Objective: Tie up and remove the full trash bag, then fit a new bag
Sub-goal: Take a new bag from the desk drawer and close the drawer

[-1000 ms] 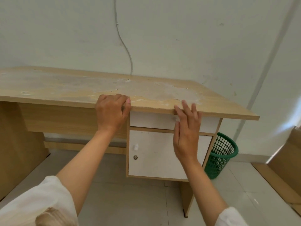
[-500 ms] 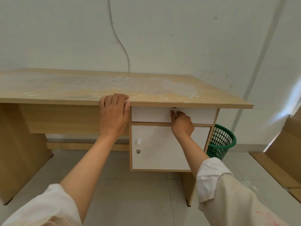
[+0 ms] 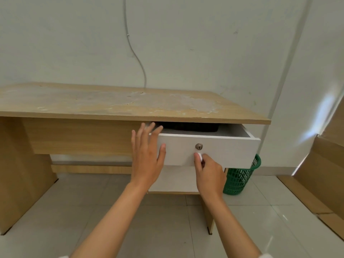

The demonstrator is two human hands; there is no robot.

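So drawer (image 3: 208, 146) out | right hand (image 3: 209, 174) pinching knob (image 3: 199, 156) | left hand (image 3: 147, 155) open beside it | bin (image 3: 240, 179) behind counter (image 3: 111, 107) | yank too hard, drawer might drop

Single head-worn wide-angle view, looking forward and slightly down from close in front of the worktop (image 3: 111, 107). The worktop's front edge crosses mid-frame; the wall (image 3: 186, 43) fills the upper half and the floor (image 3: 55, 211) the lower. Both forearms enter from the bottom edge. The open drawer (image 3: 223, 148) lies centre-right, within arm's reach. Straight lines bow toward the frame edges.
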